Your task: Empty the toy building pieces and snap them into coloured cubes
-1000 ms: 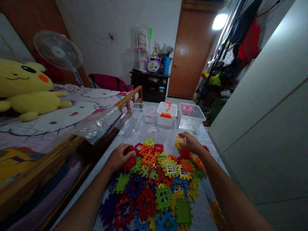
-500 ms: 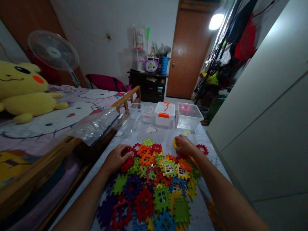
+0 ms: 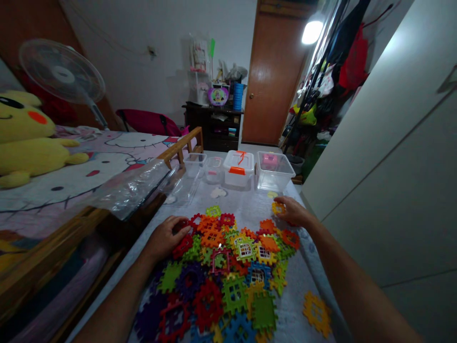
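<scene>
A pile of colourful interlocking plastic tiles (image 3: pixel 235 290) with toothed edges lies on the table, several of them with window patterns. My left hand (image 3: pixel 167 237) rests at the pile's left edge beside a red tile (image 3: pixel 183 246), thumb and fingers apart, nothing visibly held. Beyond the pile's right far corner, my right hand (image 3: pixel 295 211) pinches a yellow-orange tile (image 3: pixel 278 208) just above the cloth. Under that forearm lie an orange-red tile (image 3: pixel 290 239) and other pieces. A single yellow-orange tile (image 3: pixel 317 313) lies apart at the near right.
Across the table's far end stand an open clear bin (image 3: pixel 274 177), a lidded box with orange latches (image 3: pixel 238 177) and smaller clear containers (image 3: pixel 214 170). A wooden bed rail (image 3: pixel 182 147) and plastic sheeting (image 3: pixel 132 188) border the left. A pale cabinet (image 3: pixel 385 190) is on the right.
My right hand has moved right with the yellow-orange tile, uncovering tiles at the pile's right side. My left hand stays by the red tiles. The view has shifted slightly to the right.
</scene>
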Available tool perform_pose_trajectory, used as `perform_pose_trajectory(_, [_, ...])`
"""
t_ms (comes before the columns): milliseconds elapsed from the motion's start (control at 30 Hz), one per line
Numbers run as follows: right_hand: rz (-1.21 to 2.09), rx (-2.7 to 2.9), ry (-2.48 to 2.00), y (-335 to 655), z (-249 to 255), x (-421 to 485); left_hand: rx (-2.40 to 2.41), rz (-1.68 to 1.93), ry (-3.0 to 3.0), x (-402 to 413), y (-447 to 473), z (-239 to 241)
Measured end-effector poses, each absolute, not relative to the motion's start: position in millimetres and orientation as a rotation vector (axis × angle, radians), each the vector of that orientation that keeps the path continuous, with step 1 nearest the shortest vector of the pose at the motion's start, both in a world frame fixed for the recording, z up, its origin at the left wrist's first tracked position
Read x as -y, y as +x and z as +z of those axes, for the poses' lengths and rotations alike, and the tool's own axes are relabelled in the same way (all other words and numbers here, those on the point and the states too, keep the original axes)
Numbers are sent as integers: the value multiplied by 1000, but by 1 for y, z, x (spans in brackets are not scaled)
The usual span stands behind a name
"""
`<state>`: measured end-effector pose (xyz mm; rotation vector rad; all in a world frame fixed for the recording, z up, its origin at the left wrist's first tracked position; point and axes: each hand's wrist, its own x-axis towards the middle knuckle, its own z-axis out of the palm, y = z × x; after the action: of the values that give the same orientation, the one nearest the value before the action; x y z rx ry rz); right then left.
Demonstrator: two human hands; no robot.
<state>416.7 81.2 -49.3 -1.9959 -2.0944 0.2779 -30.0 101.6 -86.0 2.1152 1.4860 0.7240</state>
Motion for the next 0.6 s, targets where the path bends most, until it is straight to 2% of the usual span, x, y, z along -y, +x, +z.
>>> perform_pose_trajectory(600, [306,2188,-2102,397,-57,-70,-1494,717,2135,-101,-30,-84])
